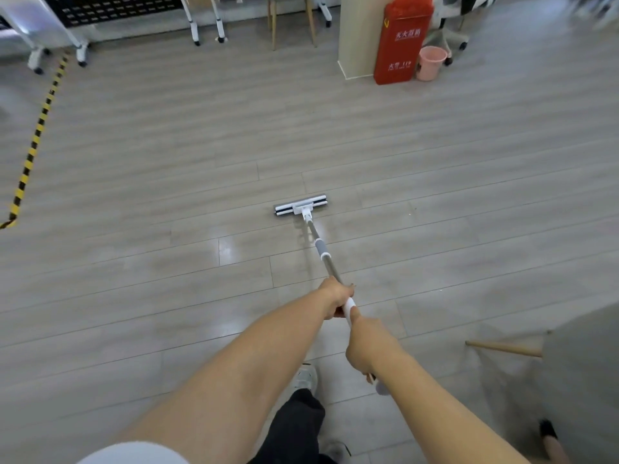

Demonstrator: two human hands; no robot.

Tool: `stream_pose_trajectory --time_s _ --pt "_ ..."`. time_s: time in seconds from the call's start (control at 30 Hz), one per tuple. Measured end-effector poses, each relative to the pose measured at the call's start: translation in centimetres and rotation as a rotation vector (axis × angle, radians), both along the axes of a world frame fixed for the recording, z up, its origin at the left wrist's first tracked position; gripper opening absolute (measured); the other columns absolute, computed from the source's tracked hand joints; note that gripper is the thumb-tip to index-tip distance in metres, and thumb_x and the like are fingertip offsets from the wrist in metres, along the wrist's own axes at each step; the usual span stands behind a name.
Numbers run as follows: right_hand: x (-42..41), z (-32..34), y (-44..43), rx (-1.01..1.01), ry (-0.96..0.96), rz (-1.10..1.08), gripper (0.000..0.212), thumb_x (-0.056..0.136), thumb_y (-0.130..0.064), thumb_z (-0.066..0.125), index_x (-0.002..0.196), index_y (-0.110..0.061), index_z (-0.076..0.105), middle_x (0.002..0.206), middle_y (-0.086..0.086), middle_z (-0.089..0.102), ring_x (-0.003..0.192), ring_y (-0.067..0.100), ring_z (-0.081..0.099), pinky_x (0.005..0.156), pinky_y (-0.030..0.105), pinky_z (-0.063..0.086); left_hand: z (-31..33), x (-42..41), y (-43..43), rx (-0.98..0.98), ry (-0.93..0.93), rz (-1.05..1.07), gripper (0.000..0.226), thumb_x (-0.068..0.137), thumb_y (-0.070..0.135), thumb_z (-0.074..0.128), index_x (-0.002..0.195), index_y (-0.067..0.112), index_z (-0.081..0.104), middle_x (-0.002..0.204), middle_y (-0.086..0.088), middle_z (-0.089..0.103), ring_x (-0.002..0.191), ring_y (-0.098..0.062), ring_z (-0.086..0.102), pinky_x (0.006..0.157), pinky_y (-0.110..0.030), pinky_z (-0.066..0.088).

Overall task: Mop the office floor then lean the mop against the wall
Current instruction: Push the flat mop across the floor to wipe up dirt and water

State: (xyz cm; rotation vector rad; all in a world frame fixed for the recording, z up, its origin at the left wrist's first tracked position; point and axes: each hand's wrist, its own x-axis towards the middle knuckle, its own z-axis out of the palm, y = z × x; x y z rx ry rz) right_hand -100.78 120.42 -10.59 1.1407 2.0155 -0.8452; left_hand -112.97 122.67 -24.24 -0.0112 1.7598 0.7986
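A flat mop (300,205) with a white and dark head lies pressed on the grey plank floor (167,162) in the middle of the view. Its metal pole with a grey sleeve slants back toward me. My left hand (335,296) is closed around the pole higher up, near the white grip. My right hand (363,343) is closed around the pole's near end, just behind the left. A wet sheen shows on the planks left of the pole.
A red fire-extinguisher box (402,41) stands against a beige pillar (356,35) at the back right, with a pink bucket (431,63) beside it. Yellow-black tape (37,135) runs down the left. Wheeled racks (60,31) and chair legs (291,25) line the back. A grey chair (582,373) sits close at my right.
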Motion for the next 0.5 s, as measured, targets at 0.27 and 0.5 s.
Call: stream_pose_trajectory --time_s 0.27,0.5 --pt "-6.5 -2.9 1.6 -0.033 -0.029 0.010 0.087 0.097 0.000 0.045 0.161 -0.020 -0.012 0.126 0.015 0.060 0.104 0.028 0.068 0.081 0.035 0.058 -2.3 -6.5 2.0 0.006 0.009 -0.036 0.031 0.092 0.009 0.056 0.122 0.015 0.049 0.107 -0.013 0.062 0.085 -0.028 0.067 0.065 -0.040 0.061" --pt "-14.9 -4.3 6.8 0.003 0.026 -0.023 0.084 0.096 -0.002 0.043 0.163 -0.021 -0.003 0.128 0.014 0.057 0.109 0.029 0.061 0.065 0.032 0.047 -2.6 -15.0 7.3 0.007 0.058 -0.050 0.033 0.093 0.007 0.058 0.125 0.010 0.052 0.092 -0.009 0.057 0.070 -0.020 0.059 0.049 -0.030 0.051"
